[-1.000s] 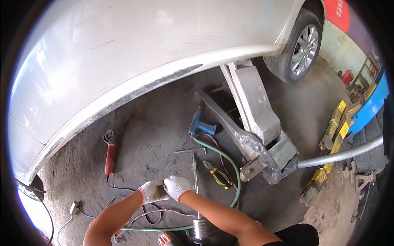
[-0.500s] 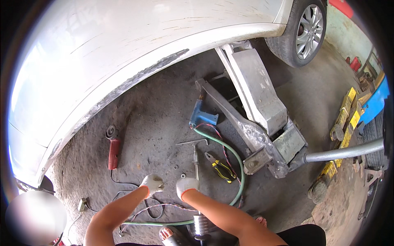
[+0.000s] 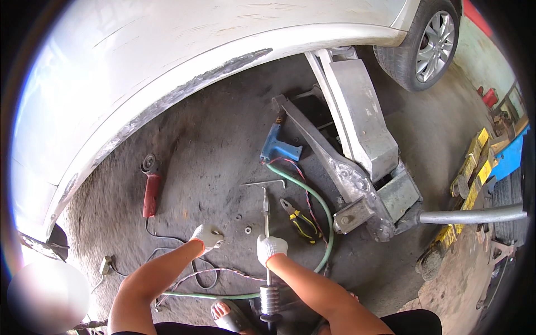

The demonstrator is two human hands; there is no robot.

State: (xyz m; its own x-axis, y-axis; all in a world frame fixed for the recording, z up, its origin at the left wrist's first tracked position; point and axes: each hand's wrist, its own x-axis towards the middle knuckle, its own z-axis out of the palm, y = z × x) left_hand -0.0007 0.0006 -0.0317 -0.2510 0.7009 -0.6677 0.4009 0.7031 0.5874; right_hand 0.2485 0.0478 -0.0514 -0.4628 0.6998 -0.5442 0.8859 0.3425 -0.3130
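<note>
"Workshop floor [image 3: 195, 151], beside a white car [image 3: 223, 33]: which step is in hand?"

"Taking hold of the slide hammer [image 3: 269, 300], apparently, just left of the pliers [image 3: 302, 221]; lifting would call for a firm grip."

"And the fingers?"

"Right hand [image 3: 272, 250] wraps its rod [image 3: 267, 226]; left hand [image 3: 208, 237] looks half-curled, any hold unclear."

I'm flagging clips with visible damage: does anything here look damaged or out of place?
Yes: the car's white sill bears a long, rough dark-grey patch, odd against its pale finish, and thin scratches mark the glossy white body panel above. Two small round grey pieces lie loose near the white-gloved left hand.
</note>
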